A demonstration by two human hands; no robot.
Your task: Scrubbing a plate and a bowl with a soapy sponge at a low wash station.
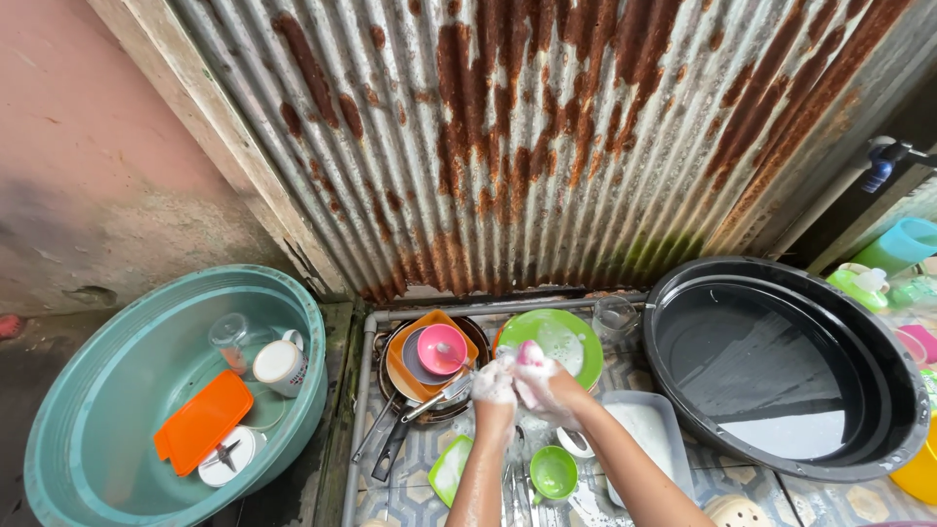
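Soapy white foam covers both hands in the head view, where they meet just above the middle of the tiled floor. The left hand is curled with its fingers together, and a metal utensil juts out from it toward the left, its handle end reaching over the dark frying pan; the lather hides exactly how the fingers grip it. The right hand presses close against the left, closed around a pink sponge whose top pokes out above the foam. Directly behind the hands lies a green plate, tilted up against the stack of dishes, and left of it an orange tray holds a pink bowl with a small spoon in it. Below the wrists sit a small green cup, a white mug and a pale rectangular tray, all wet. A clear glass stands upright at the foot of the rusted corrugated wall. To the left, well apart from the hands, a teal basin holds an orange lid, a white cup, a round white lid and a clear tumbler. To the right a large black tub holds water. Further right, at the picture's edge, are pale green and teal plastic items, too cropped to identify.
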